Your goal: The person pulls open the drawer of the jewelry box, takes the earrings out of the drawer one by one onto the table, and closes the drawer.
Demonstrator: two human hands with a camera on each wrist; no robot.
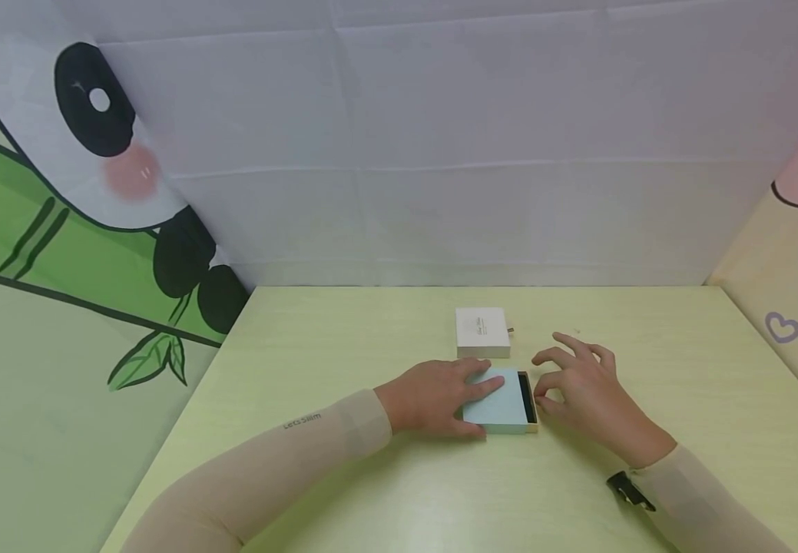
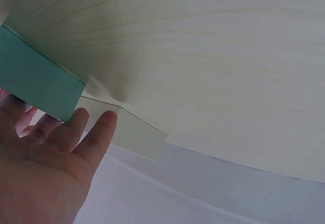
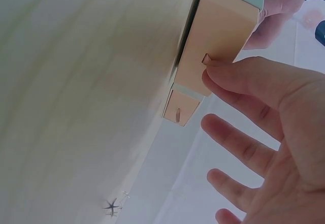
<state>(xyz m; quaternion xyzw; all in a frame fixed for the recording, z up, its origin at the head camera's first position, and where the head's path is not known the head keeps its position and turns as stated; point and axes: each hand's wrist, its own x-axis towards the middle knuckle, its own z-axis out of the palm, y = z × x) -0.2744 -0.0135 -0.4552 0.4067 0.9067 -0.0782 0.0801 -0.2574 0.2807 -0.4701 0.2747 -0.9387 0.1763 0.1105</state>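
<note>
A light blue drawer box [image 1: 498, 407] lies on the table. Its tan inner drawer [image 3: 223, 28] is slid partly out on the right, baring a black strip of the inside [image 1: 527, 398]. My left hand [image 1: 433, 395] holds the box from the left, thumb at the near side, one finger along the lid and others by the far side. At the drawer front, my right hand [image 1: 585, 388] pinches the small pull tab [image 3: 205, 58] between thumb and index finger, its other fingers spread.
Just behind stands a white box [image 1: 481, 330] with dark lettering and a pull tab on its right side. A tiny star-shaped piece [image 3: 111, 206] lies on the table [image 1: 343, 330] farther right. A white cloth backdrop [image 1: 440, 215] rises at the table's rear edge.
</note>
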